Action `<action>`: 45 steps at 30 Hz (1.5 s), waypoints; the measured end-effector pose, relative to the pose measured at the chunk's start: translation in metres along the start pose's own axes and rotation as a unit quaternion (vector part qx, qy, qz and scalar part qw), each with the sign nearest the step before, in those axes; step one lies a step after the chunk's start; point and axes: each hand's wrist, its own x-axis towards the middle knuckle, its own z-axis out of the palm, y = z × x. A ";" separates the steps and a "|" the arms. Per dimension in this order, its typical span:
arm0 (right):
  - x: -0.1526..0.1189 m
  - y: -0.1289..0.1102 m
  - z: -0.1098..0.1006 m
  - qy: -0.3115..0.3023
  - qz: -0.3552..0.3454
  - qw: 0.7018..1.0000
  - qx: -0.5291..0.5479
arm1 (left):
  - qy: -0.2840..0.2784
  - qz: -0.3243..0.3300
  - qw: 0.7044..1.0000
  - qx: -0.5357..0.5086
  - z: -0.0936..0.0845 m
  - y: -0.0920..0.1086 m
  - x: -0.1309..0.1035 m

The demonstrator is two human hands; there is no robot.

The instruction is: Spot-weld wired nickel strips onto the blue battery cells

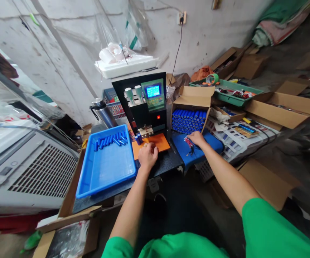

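Observation:
My left hand [148,156] rests with curled fingers at the front of the orange mat [162,142], below a black machine [155,123] with a lit blue screen. Two blue cylindrical cells [138,138] stand on the mat just beyond its fingers; what the fingers hold, if anything, is hidden. On the blue cloth [211,142] at the right, the pinched fingers of my right hand [196,138] are at a bunch of thin red and black wires [189,144]. Behind that hand, an open cardboard box [195,94] holds stacked blue cells [188,120].
A blue tray [106,179] with several blue cells lies at the left. A steel flask [105,114] stands behind it. A green tray [231,94] and cardboard boxes [291,107] are at the right. White foam [128,66] tops the machine.

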 end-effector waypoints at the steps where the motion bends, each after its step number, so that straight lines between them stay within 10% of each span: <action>1: -0.001 0.001 0.000 -0.005 -0.004 1.000 0.003 | -0.002 -0.001 1.000 0.000 0.000 0.000 0.000; 11: -0.009 0.004 0.008 0.005 0.045 0.984 0.170 | -0.001 -0.001 1.000 0.013 0.003 0.001 0.001; 17: -0.022 -0.006 -0.010 0.049 0.092 0.878 0.467 | 0.003 0.000 1.000 0.011 0.002 0.001 0.000; 26: -0.050 -0.044 -0.036 0.070 0.005 0.771 0.634 | 0.003 0.007 1.000 -0.022 -0.001 -0.001 0.000; 35: -0.111 -0.094 0.001 0.008 0.000 0.743 0.669 | 0.019 0.063 0.964 -0.259 -0.013 0.025 -0.038; 45: -0.146 -0.127 0.036 -0.048 0.029 0.708 0.704 | -0.009 0.039 0.968 -0.247 -0.005 0.035 -0.072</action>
